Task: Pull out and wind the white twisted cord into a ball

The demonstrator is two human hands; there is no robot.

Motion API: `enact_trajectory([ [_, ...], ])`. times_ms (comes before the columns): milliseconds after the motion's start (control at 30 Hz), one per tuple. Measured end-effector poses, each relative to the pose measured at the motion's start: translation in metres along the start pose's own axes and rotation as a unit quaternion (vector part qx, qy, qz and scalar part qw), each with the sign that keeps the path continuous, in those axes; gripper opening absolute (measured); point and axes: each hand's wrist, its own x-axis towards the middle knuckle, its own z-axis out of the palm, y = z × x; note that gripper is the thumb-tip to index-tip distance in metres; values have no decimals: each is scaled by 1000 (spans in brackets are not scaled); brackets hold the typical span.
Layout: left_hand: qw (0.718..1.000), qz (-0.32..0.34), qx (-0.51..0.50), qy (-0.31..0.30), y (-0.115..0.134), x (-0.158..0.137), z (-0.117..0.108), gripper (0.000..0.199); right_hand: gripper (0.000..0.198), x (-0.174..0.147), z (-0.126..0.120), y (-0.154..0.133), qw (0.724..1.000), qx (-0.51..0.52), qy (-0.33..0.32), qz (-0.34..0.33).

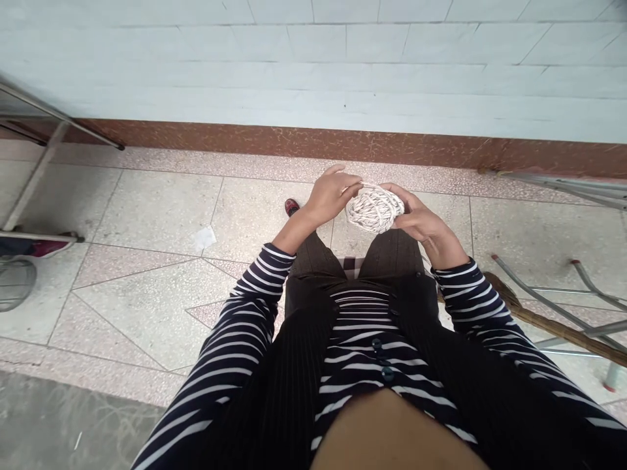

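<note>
The left hand [336,194] is pinching a pale cord strand [373,187] in nearly closed fingers; the right hand [424,225] is cupping the off-white, dark-flecked, rounded cord bundle [375,212] between both hands, fingers half-curled. Light tension should be keeping loops neat.

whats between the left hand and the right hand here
In the head view, a wound bundle of pale cord sits between the left hand and the right hand, touching both.
</note>
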Motion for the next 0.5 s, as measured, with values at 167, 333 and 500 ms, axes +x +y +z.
enact_trajectory([
  [167,987,-129,-95,-17,-3,-24,26,37,81,1,-5,-12,994,13,81,-69],
  [333,965,-151,-178,-123,21,-50,44,35,75,29,-39,-11,950,-161,207,-169],
  [500,983,-114,-112,-91,28,-41,22,36,71,47,-42,13,876,-367,279,-142],
])
